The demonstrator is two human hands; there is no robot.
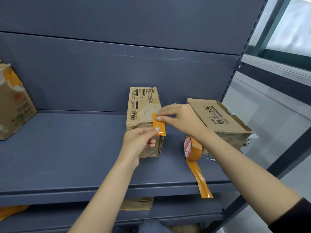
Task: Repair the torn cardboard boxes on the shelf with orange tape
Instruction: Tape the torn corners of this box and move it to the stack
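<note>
On the blue-grey metal shelf (67, 148) we stand a tall brown cardboard box (143, 105) with torn, peeling paper at its front top edge; all places below are given relative to this box. Right of it lies a flat, ragged-edged cardboard box (218, 118); far left, another torn one (13, 105) already carries orange patches. Just right, near the shelf's front, stands the orange tape roll (191, 147), its loose tail hanging over the edge. At the torn corner, our right hand (181, 120) pinches the top of a short cut orange tape strip (159, 126); our left hand (141, 142) pinches its lower end. We judge the patching step is under way: next, lay the strip across the tear and press it flat.
</note>
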